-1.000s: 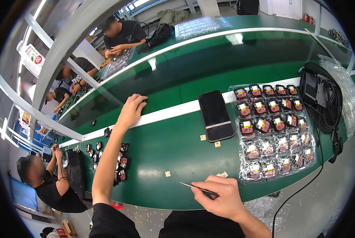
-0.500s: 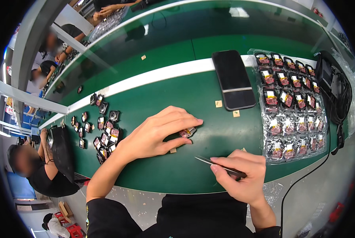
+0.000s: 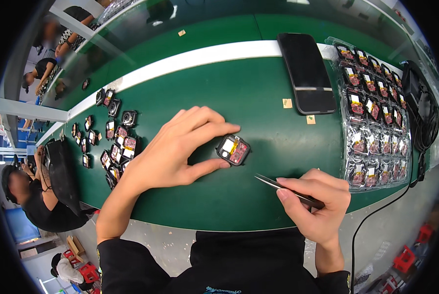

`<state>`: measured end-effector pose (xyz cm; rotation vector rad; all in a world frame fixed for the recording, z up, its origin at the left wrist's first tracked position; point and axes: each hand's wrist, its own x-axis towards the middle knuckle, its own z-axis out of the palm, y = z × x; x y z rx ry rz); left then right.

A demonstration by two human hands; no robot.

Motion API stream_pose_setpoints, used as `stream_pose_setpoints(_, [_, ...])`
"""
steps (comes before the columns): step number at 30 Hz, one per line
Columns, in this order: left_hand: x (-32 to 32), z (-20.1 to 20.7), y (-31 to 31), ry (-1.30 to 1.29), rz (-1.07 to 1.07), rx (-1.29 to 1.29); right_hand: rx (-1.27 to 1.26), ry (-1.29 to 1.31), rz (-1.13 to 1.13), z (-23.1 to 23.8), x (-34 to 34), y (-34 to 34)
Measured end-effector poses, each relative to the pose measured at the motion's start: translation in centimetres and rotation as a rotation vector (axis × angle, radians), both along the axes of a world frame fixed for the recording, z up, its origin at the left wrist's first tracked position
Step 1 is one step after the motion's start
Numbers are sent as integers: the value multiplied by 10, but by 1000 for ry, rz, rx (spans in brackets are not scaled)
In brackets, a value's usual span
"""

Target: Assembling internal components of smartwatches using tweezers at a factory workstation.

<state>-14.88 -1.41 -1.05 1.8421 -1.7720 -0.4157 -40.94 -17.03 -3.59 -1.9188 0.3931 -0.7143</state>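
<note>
A small black watch case [image 3: 240, 153] lies open side up on the green bench, showing a red circuit board, a white patch and yellow tape. My left hand [image 3: 173, 147] is open beside it, thumb near its lower left edge and index fingertip just above its top; whether the thumb touches it is hard to tell. Pinched between thumb and fingers of my right hand [image 3: 320, 203] is a pair of dark tweezers [image 3: 302, 197], the tips pointing left, a little below and right of the case.
Several similar watch cases [image 3: 115, 153] sit loosely at left. A clear plastic tray [image 3: 347, 187] of cases stands at right, beside a black cable [image 3: 424, 130]. A dark phone [image 3: 305, 63] and small tan paper squares [image 3: 287, 103] lie beyond my hands. Co-workers sit at left.
My left hand has drawn back and opened, uncovering the watch case that it mostly hid before. The tweezers stay in my right hand. The whole view has shifted a little.
</note>
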Motion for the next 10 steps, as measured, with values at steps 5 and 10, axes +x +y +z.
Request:
stream_pose_setpoints(5, [0, -4, -2, 35, -52, -28, -17, 19, -6, 1, 0, 0])
stream_pose_setpoints(10, [-19, -6, 2, 115, -132, 73, -44, 22, 10, -6, -4, -2])
